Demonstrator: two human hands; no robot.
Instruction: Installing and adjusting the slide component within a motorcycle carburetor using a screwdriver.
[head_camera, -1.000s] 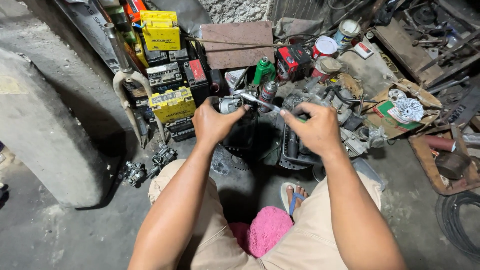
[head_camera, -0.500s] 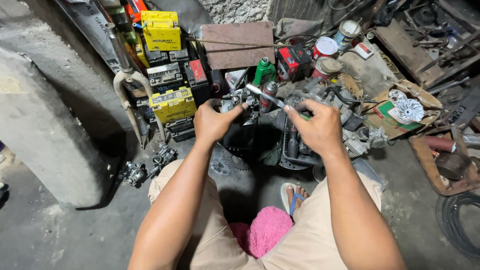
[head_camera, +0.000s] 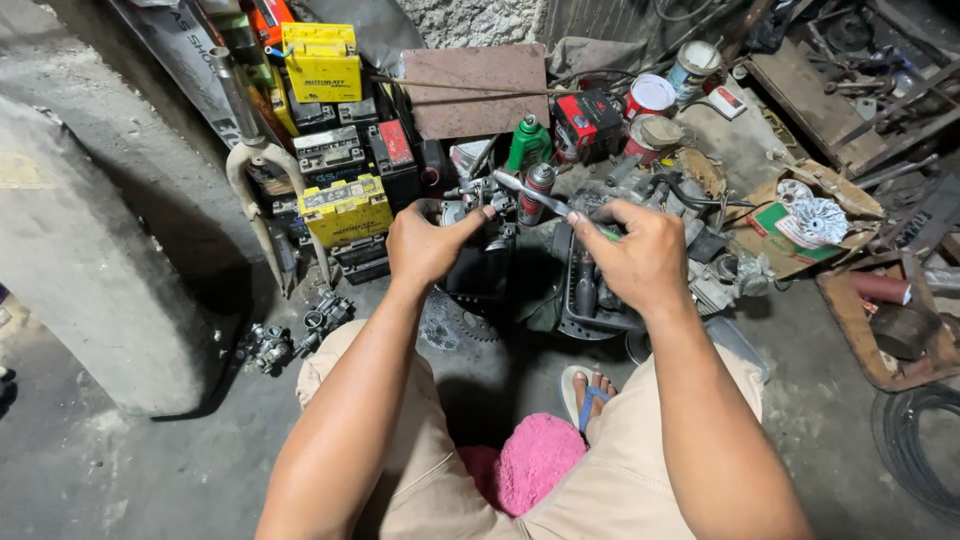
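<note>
Nearest the camera, a pink fuzzy cushion (head_camera: 535, 462) lies between the person's knees, below and well apart from both hands, with a foot in a blue-strapped sandal (head_camera: 592, 392) just beside it.

Farther out, the left hand (head_camera: 428, 243) is clenched around a small grey metal engine part (head_camera: 462, 205), with the thumb lying over its top. The right hand (head_camera: 640, 250) grips the handle end of a long silver metal hand tool (head_camera: 535, 194); whether it is a wrench or a driver cannot be told. The tool's long axis runs up and to the left from the right hand's fingers, slanting toward the part in the left hand, and its far tip ends just beside that part, so the working end lies closer to the left hand than to the right. The two hands are near each other, level, with the tool bridging most of the gap between them.

Under the right hand sits a dark, greasy motorcycle engine block (head_camera: 620, 290). Beyond the tool's tip stand a red-capped grey spray can (head_camera: 536, 190) and a green plastic bottle (head_camera: 527, 146). Out past the left hand is a stack of yellow and black batteries (head_camera: 345, 205).
</note>
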